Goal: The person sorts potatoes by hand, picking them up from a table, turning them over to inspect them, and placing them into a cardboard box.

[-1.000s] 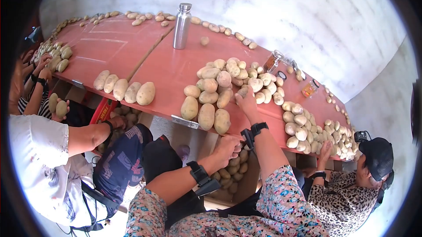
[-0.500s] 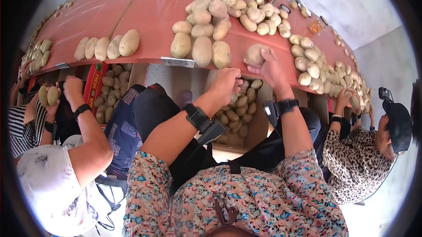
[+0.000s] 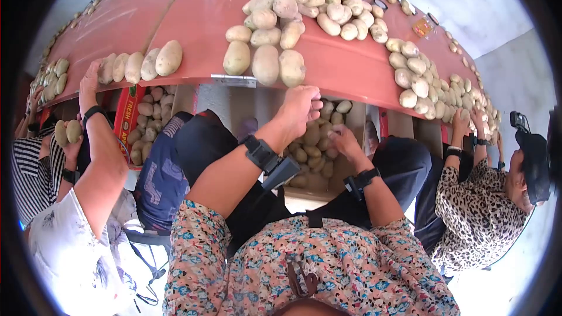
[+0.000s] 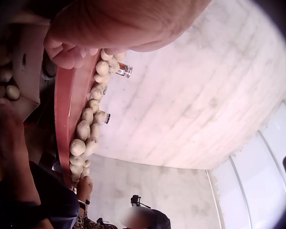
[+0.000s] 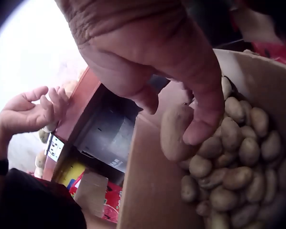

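The right hand's grip stands apart, thumb clear of an oval tan potato beside the wall of a brown cardboard box. The left hand, loosely curled, hangs by the red tabletop's front edge. A red carton reads "FRESH".

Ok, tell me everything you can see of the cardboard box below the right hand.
The box is plain brown and looks like cardboard, open-topped, its inner walls showing above a pile of potatoes. It sits below the edge of the table, between the person's legs. Another potato shows at the right hand; whether either touches the box, I can't tell.
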Action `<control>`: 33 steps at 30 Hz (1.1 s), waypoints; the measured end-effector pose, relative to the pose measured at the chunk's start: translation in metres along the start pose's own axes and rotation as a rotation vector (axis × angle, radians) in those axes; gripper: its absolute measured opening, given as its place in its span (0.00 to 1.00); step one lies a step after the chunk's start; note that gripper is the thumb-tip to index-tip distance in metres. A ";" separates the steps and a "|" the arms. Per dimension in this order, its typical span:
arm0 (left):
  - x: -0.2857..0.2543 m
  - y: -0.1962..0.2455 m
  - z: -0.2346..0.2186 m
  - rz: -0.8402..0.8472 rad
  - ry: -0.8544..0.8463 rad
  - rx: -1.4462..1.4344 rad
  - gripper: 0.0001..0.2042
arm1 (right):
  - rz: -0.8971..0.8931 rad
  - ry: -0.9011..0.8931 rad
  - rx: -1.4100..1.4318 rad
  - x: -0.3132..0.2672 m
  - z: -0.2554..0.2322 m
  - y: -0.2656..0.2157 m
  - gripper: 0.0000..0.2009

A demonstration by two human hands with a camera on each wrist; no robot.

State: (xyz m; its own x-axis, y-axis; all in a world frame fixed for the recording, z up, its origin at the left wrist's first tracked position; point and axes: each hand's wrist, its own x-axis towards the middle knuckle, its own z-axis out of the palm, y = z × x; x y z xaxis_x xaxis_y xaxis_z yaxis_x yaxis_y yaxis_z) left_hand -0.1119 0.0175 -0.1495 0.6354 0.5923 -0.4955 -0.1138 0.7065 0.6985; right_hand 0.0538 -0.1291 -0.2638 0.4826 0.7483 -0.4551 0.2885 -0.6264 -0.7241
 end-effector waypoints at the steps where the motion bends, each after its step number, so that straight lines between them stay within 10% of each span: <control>1: -0.002 0.001 0.001 -0.001 -0.014 0.009 0.07 | 0.032 -0.069 0.027 -0.003 0.000 -0.009 0.17; 15: -0.020 0.017 0.001 0.036 -0.093 -0.039 0.06 | -0.695 0.281 0.124 -0.034 -0.014 -0.156 0.06; 28: -0.018 0.011 -0.010 0.065 0.190 -0.180 0.14 | -0.919 0.389 -0.203 -0.008 0.021 -0.204 0.27; 33: -0.009 0.010 -0.020 0.108 0.149 -0.242 0.13 | -0.684 0.287 -0.502 -0.012 0.036 -0.219 0.33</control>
State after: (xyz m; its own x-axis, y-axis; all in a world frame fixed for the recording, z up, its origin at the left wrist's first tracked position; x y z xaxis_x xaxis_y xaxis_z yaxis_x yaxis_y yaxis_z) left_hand -0.1338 0.0272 -0.1485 0.4928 0.7067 -0.5076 -0.3648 0.6975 0.6168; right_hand -0.0451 0.0068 -0.1177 0.2411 0.9520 0.1886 0.8842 -0.1353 -0.4471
